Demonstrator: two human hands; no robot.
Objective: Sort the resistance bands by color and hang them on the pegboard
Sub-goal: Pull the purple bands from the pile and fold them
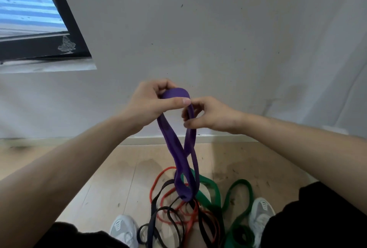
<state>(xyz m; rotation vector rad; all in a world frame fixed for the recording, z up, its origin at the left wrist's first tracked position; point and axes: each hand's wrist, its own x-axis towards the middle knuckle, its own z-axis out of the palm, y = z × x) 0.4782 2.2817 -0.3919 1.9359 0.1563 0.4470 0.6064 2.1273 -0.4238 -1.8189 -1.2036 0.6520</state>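
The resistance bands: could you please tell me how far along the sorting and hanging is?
Nothing looks hung; no pegboard is in view. In hand: the left hand and right hand hold the purple band up by its top, its lower end dangling over the pile. Left: the red bands, black bands and green bands lie tangled on the floor, unsorted.

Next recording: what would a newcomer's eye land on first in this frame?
The purple band stands out first, hanging twisted at mid-frame from both hands: the left hand grips its top loop, and the right hand pinches a strand beside it. Below it, a tangle of red bands, black bands and green bands lies on the wooden floor.
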